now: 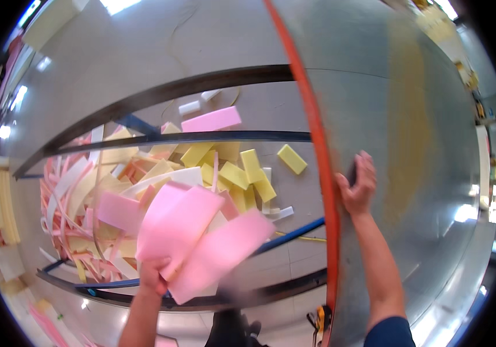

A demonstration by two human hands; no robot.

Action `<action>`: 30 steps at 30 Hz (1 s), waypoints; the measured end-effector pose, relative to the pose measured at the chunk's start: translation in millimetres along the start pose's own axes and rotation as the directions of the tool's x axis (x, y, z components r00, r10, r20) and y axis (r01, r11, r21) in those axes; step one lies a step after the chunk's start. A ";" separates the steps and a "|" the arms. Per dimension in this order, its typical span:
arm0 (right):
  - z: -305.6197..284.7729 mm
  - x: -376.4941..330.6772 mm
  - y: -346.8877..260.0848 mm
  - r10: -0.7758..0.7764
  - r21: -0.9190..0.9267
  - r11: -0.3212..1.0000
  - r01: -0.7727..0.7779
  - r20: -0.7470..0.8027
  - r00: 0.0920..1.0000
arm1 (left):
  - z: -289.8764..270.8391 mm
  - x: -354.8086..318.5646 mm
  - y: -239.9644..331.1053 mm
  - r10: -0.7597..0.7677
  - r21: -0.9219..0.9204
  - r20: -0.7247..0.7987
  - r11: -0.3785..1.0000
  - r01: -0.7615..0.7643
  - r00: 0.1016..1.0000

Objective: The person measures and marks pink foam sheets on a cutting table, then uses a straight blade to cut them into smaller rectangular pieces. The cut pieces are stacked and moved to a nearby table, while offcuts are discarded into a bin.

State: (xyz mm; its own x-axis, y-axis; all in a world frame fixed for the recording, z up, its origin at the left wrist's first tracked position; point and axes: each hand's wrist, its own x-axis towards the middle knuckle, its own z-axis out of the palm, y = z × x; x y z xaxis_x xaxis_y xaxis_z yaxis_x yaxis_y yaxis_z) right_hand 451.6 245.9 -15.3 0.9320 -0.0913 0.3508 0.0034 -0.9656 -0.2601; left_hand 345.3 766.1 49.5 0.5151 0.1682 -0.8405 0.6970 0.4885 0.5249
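head view: left hand [154,276] grips pink foam sheets [201,237]; right hand [358,184] on metal table [410,144].

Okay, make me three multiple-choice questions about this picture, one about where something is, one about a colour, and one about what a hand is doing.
1. Where does the right hand rest?
A. On the grey metal table beside its orange edge
B. On the scrap pile on the floor
C. On a black bar

2. What colour are the foam sheets in the left hand?
A. Yellow
B. Pink
C. White

3. What is the state of the left hand?
A. Open and empty
B. Flat on the table
C. Closed around several foam sheets

Answers:
1 A, the fingers lie on the grey surface just right of the orange edge.
2 B, the held sheets are pink, while many yellow pieces lie on the floor below.
3 C, the fingers wrap the lower ends of the fanned sheets.
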 end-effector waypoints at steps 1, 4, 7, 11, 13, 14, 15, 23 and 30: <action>-6.5 -6.8 8.2 0.026 -0.004 1.000 -0.026 -0.052 0.998 | 13.5 -39.3 -1.7 0.050 -0.010 0.031 0.999 -0.049 0.998; -44.4 -24.0 42.9 0.110 -0.037 0.991 -0.127 -0.301 0.947 | 100.9 -121.9 -65.3 0.201 -0.190 0.385 0.972 -0.136 0.901; -126.9 -86.3 19.1 0.496 0.777 0.460 -0.430 0.177 0.850 | 178.6 -169.9 -122.7 0.383 -0.347 0.537 0.912 -0.217 0.752; -296.6 -218.4 45.5 0.390 0.956 -0.278 -0.096 0.204 0.898 | 285.0 -222.4 -223.2 0.422 -0.253 0.737 0.897 -0.363 0.527; -370.5 -264.2 75.8 0.590 0.985 -0.173 -0.017 0.117 0.799 | 354.0 -282.1 -289.8 0.229 -0.114 0.833 0.962 -0.248 0.504; -386.1 -276.8 97.7 0.748 0.994 -0.063 -0.085 0.104 0.656 | 387.1 -300.6 -328.6 0.140 -0.040 0.845 0.979 -0.199 0.517; -426.4 -322.7 100.7 0.828 0.968 -0.115 -0.224 0.218 0.517 | 368.0 -330.8 -377.7 0.092 0.023 0.835 0.979 -0.202 0.542; -487.2 -613.3 312.7 0.996 0.961 -0.057 -0.271 0.037 -0.079 | 456.9 -381.6 -637.3 -0.366 0.415 0.777 0.909 0.019 0.512; -440.5 -735.2 333.9 0.928 0.264 -0.044 -0.964 -0.345 -0.137 | 429.9 -352.4 -695.7 -0.579 0.683 0.517 0.723 0.104 0.630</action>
State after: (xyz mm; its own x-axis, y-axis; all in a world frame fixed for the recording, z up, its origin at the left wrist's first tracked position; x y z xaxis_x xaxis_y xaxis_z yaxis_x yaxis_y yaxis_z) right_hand -392.1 -116.7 36.1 -0.2495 -0.9682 0.0212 -0.8024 0.1944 -0.5643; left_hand -106.6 -1.1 38.2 0.1789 -0.6197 -0.7642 0.8980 -0.2145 0.3842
